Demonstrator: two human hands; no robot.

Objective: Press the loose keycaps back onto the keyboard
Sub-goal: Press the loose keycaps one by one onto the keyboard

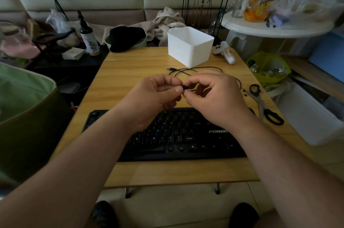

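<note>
A black keyboard (178, 134) lies across the near half of a small wooden table (130, 71). Above its far edge, my left hand (156, 95) and my right hand (214, 95) meet, fingers curled. Between their fingertips they pinch a small black keycap (184, 87), mostly hidden by the fingers. Two round sockets without caps show in the keyboard's bottom row (176, 148). A tiny black piece (245, 95) lies on the table to the right, near the scissors.
A white plastic bin (189, 47) stands at the table's far side, with a black cable (195, 70) looped in front of it. Black-handled scissors (264, 105) lie at the right edge. A white game controller (226, 51) sits at the far right corner.
</note>
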